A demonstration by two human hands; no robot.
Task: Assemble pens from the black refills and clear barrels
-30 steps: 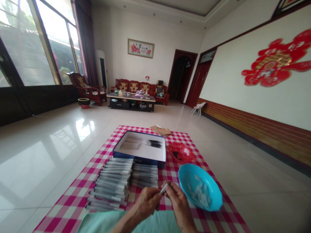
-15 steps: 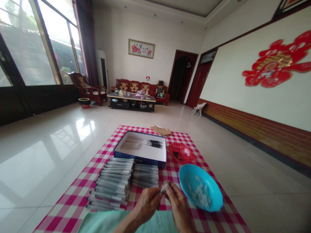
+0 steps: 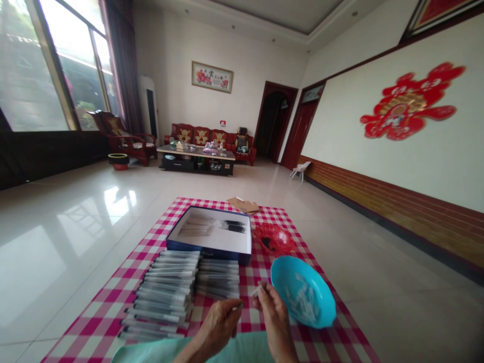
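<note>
Both hands are over the checked cloth, a short gap apart. My left hand [image 3: 221, 322] is closed in a pinch; a tiny dark bit shows at its fingertips, too small to name. Between the thumb and fingers of my right hand [image 3: 273, 305] is a small whitish pen cap [image 3: 256, 291]. Beside that hand stands a blue bowl [image 3: 327, 290] with several translucent white caps [image 3: 304, 302] in it. To the left lie a large pile of clear pens [image 3: 166, 282] with dark ends and a smaller pile of similar pens [image 3: 218, 277].
Behind the pens is a blue-edged box lid [image 3: 209, 253] holding clear tubes [image 3: 194, 226] and thin black pieces [image 3: 233, 226]. A red bowl [image 3: 285, 239] with small dark pieces sits right of it. Cardboard [image 3: 244, 205] lies at the checked cloth's [image 3: 166, 222] far edge.
My hands have come apart, the right one keeping the whitish cap. The whole view has shifted, moving the scene slightly left.
</note>
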